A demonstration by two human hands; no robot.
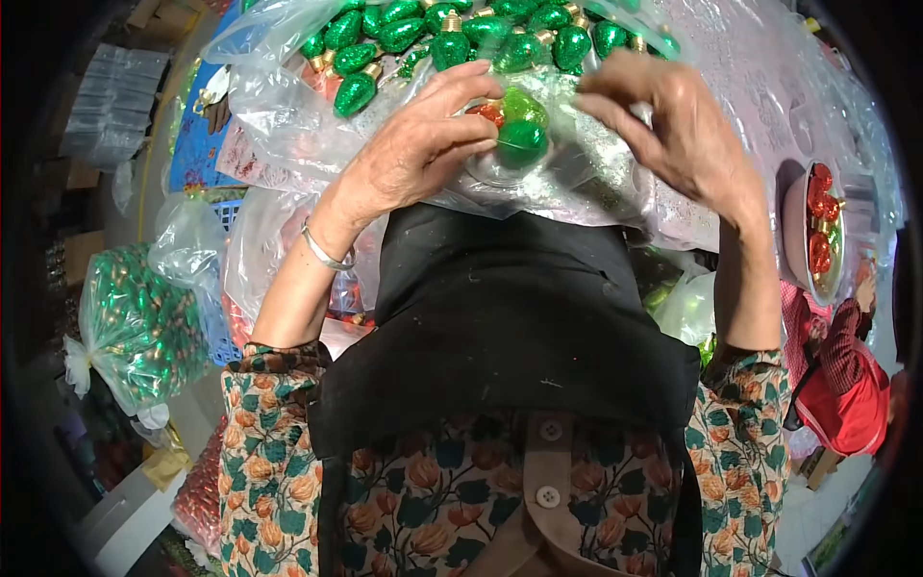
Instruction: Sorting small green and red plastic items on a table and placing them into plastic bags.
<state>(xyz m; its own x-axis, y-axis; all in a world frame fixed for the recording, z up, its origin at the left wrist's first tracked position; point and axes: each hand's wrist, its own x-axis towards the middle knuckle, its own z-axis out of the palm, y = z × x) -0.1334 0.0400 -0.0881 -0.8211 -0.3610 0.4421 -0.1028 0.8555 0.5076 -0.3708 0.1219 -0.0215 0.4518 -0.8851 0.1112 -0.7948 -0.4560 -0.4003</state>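
My left hand (423, 135) curls its fingers and thumb around the near side of a small group of glittery bulb ornaments. In it show a dark green bulb (522, 144), a lime green bulb (520, 108) and a red bulb (488, 114), with clear plastic about them. To the right, my right hand (678, 125) hangs over the plastic sheet, fingers bent and smeared by motion; whether it holds anything is unclear. Beyond both hands lies a heap of green glitter bulb ornaments (450, 46) with gold caps, on clear plastic sheeting (264, 115).
A pink basin (793, 226) with red bulbs stands at right, near a co-worker in red (846, 404). On the left are a tied bag of green bulbs (144, 322), a blue basket (227, 213) and stacked clear packages (115, 101). A black apron (510, 327) covers my lap.
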